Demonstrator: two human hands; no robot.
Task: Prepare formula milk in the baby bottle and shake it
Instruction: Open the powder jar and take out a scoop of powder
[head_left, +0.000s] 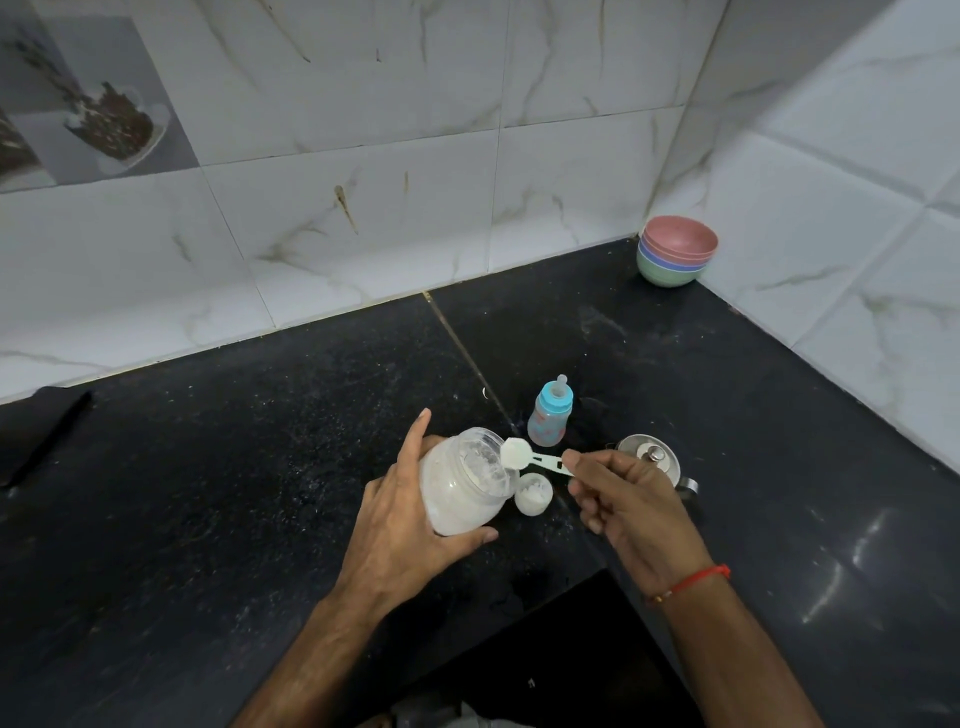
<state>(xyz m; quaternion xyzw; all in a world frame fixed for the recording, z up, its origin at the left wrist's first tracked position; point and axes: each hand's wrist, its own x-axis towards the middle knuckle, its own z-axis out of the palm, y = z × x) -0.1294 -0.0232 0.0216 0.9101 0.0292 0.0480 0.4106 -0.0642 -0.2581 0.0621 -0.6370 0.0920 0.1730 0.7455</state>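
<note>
Head view, kitchen corner, nearest elements first. Left hand (410, 525): wrapped around a clear plastic formula jar (462, 483), thumb along the jar's near side and fingers behind it; the jar is tilted, its open mouth turned toward the right hand, white powder filling it and clinging to the inner wall. Right hand (623, 504): pinched on the handle end of a white measuring scoop (524, 455), remaining fingers curled loosely under; a red thread band (693, 583) circles the wrist. The scoop's bowl lies at the jar's mouth, the handle spanning the gap between the two hands. Directly beneath the scoop handle, between the hands, a small round white lid (533, 493) rests on the black speckled surface (234, 493), powder on its inside; whether it touches the jar cannot be told. Just beyond the right hand's knuckles, a steel vessel with a knobbed lid (649, 460), partly hidden by that hand. Beyond the scoop and a little toward the right hand's side, the baby bottle (550, 413) stands upright on the surface, blue collar and clear teat in place, apart from both hands and from the jar. Fine white specks are scattered over the surface around the left hand. Far beyond the right hand, in the corner where the two marble-patterned tile walls (363, 182) meet, a nested stack of coloured bowls (677, 250), pink uppermost, green lowest.
</note>
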